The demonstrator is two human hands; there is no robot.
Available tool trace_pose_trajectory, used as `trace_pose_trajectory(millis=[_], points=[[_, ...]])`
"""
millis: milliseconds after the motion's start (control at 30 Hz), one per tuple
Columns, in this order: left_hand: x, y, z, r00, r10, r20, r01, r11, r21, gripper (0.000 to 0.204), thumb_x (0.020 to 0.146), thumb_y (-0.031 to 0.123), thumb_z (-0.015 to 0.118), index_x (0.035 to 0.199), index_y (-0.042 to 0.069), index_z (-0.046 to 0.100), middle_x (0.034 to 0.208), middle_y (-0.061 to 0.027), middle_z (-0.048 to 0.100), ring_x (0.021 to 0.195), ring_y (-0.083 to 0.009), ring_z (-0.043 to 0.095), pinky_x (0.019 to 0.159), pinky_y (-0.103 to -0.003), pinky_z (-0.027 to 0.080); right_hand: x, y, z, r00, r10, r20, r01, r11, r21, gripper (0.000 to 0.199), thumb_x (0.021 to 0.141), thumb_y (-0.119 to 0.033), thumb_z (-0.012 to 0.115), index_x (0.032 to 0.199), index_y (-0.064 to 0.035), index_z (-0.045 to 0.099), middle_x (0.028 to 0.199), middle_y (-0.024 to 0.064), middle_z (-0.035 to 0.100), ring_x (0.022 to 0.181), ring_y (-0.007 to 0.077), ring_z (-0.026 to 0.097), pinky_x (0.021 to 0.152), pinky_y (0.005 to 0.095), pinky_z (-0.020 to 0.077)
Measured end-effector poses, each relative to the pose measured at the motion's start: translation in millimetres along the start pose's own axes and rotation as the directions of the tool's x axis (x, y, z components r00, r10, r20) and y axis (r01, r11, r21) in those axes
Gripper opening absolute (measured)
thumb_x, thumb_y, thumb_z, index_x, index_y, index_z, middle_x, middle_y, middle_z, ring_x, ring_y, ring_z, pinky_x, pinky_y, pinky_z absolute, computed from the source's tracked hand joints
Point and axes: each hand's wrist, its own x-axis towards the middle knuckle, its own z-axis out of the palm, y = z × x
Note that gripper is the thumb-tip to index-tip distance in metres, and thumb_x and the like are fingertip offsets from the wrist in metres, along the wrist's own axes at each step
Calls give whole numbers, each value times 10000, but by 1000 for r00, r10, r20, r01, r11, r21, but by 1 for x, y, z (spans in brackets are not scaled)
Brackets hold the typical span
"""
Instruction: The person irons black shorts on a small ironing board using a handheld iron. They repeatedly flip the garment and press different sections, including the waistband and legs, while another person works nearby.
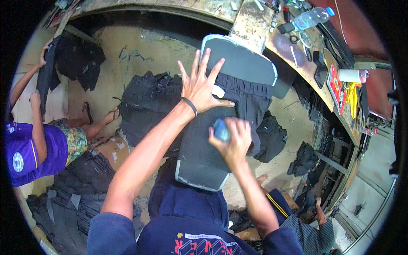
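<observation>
A long dark board (199, 168) with pale edging extends away from my lap. Dark shorts or trousers (250, 95) with a gathered elastic waistband lie over its middle. On the cloth rests my left hand (200, 87), flat with the fingers spread, a dark band round its wrist. Beside its palm a small white oval piece (218, 91) shows. Nearer to me, my right hand (236, 138) is closed round a rounded blue-grey object (221, 130), held over the board. What kind of object that is, I cannot make out.
At left a person in a purple shirt (36, 148) handles a dark garment (47, 72). Dark garment piles (72, 195) cover parts of the floor. A curved worktable (289, 46) carries a plastic bottle (312, 19) and a phone (321, 74). Another person's striped sleeve (308, 231) shows lower right.
</observation>
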Motion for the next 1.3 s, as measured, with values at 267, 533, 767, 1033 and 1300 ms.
trace_pose_trajectory(millis=[267, 533, 767, 1033, 1300], points=[[-1, -5, 10, 995, 30, -99, -41, 993, -109, 1461, 501, 918, 855, 1720, 275, 372, 1828, -209, 129, 1680, -489, 97, 1229, -870, 34, 2, -20, 8, 996, 37, 82, -40, 999, 29, 442, 684, -278, 978, 966, -42, 733, 922, 128, 686, 882, 336, 663, 766, 451, 545], [0, -4, 8, 987, 1, -163, -65, 919, -388, 1369, 592, 831, 886, 1704, 210, 382, 1789, -258, 192, 1647, -499, 180, 1268, -767, 117, -34, 3, -24, 792, 383, 475, -557, 773, 305, 437, 854, -324, 841, 1128, -2, 728, 1106, 132, 725, 1040, 277, 675, 954, 399, 532], [-137, -14, 19, 781, -456, 427, 584, 292, -757, 770, 1131, 427, 633, 1622, -109, 379, 1618, -224, 531, 1519, -253, 457, 1280, -360, 319, -35, 111, -44, 612, 536, 581, -790, 404, 461, 476, 1085, -443, 549, 1198, -15, 723, 1160, 78, 717, 1063, 183, 618, 1017, 349, 480], [-349, 58, -92, 534, 29, 845, 697, 550, -460, 747, 1043, 318, 756, 1601, -50, 423, 1597, -193, 545, 1504, -275, 496, 1266, -408, 375, -278, 24, -71, 225, 369, 902, -914, 400, 64, 764, 1057, -594, 596, 1481, 41, 623, 1463, 199, 701, 1382, 301, 622, 1182, 428, 455], [-316, 211, 18, 770, 569, 288, 107, 329, -938, 1008, 1058, 380, 725, 1746, -9, 100, 1603, -339, 521, 1344, -435, 661, 1127, -486, 527, -381, 80, -203, 65, 935, 348, -950, -49, 308, 711, 1057, -509, 617, 1465, 72, 635, 1445, 205, 688, 1307, 303, 639, 1163, 418, 439]])
